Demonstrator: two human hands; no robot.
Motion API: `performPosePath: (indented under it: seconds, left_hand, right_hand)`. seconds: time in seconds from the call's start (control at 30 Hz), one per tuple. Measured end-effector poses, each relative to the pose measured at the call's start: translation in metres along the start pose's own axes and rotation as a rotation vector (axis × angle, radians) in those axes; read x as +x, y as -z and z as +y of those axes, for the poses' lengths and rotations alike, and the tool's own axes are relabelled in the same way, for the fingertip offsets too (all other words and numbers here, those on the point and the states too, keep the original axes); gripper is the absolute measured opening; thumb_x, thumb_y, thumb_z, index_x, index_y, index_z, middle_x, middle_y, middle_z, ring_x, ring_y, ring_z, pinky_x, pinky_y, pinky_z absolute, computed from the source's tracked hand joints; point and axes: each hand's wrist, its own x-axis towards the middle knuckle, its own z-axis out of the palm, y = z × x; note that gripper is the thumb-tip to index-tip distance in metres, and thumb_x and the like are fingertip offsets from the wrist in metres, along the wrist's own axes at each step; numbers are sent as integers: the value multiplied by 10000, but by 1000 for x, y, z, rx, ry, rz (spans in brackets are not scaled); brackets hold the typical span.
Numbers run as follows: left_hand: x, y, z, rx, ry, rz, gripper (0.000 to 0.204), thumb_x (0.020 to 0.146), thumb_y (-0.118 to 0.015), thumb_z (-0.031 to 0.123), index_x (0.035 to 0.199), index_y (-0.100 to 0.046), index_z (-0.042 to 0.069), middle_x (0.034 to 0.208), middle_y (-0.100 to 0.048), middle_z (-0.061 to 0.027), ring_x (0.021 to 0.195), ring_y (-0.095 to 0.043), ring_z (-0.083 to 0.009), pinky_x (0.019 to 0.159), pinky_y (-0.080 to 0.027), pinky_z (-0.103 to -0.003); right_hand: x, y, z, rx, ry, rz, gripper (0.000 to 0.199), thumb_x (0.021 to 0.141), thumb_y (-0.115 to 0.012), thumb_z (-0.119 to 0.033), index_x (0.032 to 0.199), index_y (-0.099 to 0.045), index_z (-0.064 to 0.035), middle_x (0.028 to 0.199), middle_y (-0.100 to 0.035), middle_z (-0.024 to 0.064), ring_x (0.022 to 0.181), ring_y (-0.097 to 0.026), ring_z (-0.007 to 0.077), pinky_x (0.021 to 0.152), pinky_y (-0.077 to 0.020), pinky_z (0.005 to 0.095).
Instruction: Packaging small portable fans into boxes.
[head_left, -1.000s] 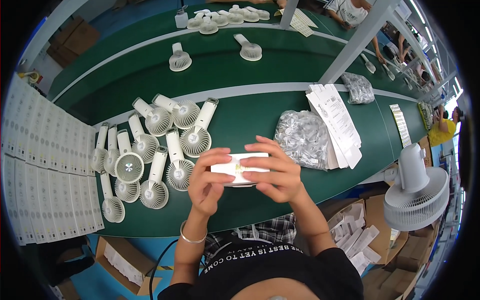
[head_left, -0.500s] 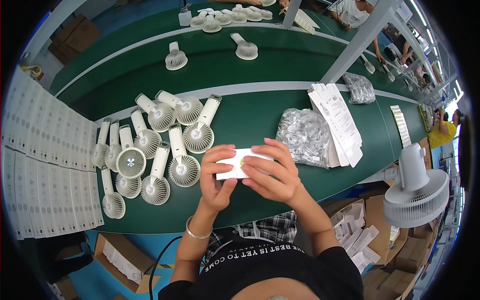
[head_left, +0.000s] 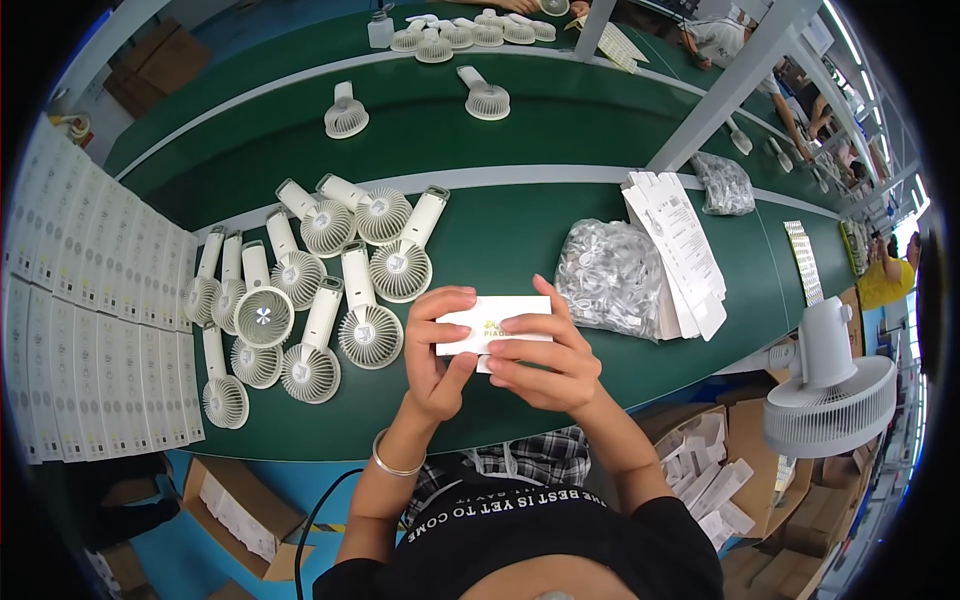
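A small white cardboard box (head_left: 470,340) with gold print is held between both hands over the near edge of the green table. My left hand (head_left: 437,350) grips its left end, fingers on top and thumb at the near side. Around the right end my right hand (head_left: 550,350) is closed, its fingers lying across the face. A small white flap shows at the box's near side, between the hands. Left of my left hand lie several white handheld fans (head_left: 371,336) with round ribbed cages, the closest one only a little away from my fingers.
Rows of upright white boxes (head_left: 90,330) line the table's left end. To the right sit a clear bag of small parts (head_left: 608,278) and a stack of flat white cartons (head_left: 680,255). A white desk fan (head_left: 830,385) stands at the right edge. Beyond a rail, a green belt (head_left: 420,105) carries fans.
The white box has tipped so more of its printed face shows, and a flap appears at its near side. My right fingers have shifted slightly. Fans on the belt have moved slightly left.
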Motion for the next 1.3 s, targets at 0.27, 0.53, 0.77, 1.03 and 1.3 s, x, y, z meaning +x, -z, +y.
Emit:
performPosePath:
  seconds: [0.27, 0.53, 0.77, 1.03, 1.3]
  left_hand:
    - [11, -3, -10, -18, 11, -8, 340, 811, -712, 188, 1016, -472, 61, 1150, -513, -191, 1088, -527, -326, 922, -440, -430]
    - [22, 10, 27, -321, 73, 281, 355, 856, -693, 293, 1016, -462, 76, 1148, -514, -208, 1056, -536, -292, 901, -460, -401]
    - [47, 26, 81, -261, 363, 349, 477, 949, -554, 262, 1325, -339, 62, 1381, -378, -181, 1207, -499, -267, 989, -419, -371]
    - [-13, 69, 187, 555, 431, 357, 783, 766, -775, 247, 1381, -377, -28, 1385, -429, -174, 1281, -433, -262, 1031, -384, -388]
    - [79, 234, 338, 762, -350, 957, 409, 912, -560, 113, 1278, -475, -49, 1136, -592, -134, 996, -606, -202, 885, -479, -309]
  right_hand:
    - [5, -6, 13, 73, -184, 146, 360, 647, -793, -58, 992, -687, -69, 1085, -625, 155, 996, -607, 334, 900, -485, 495]
    - [1, -12, 9, 1212, -817, 204, 841, 724, -764, -219, 1419, -329, -31, 1366, -445, 181, 1183, -513, 335, 991, -421, 434]
    - [-20, -32, -41, 1711, -1363, -318, 963, 688, -811, -374, 1408, -301, 14, 1341, -471, 157, 1215, -493, 273, 1030, -392, 382]
    - [45, -86, -73, 1191, -796, -52, 950, 790, -725, -474, 1426, -220, 19, 1355, -414, 142, 1188, -478, 249, 990, -404, 385]
    - [24, -53, -73, 1274, -774, -46, 673, 827, -651, -172, 1393, -316, -28, 1190, -469, 134, 1012, -561, 223, 875, -487, 354]
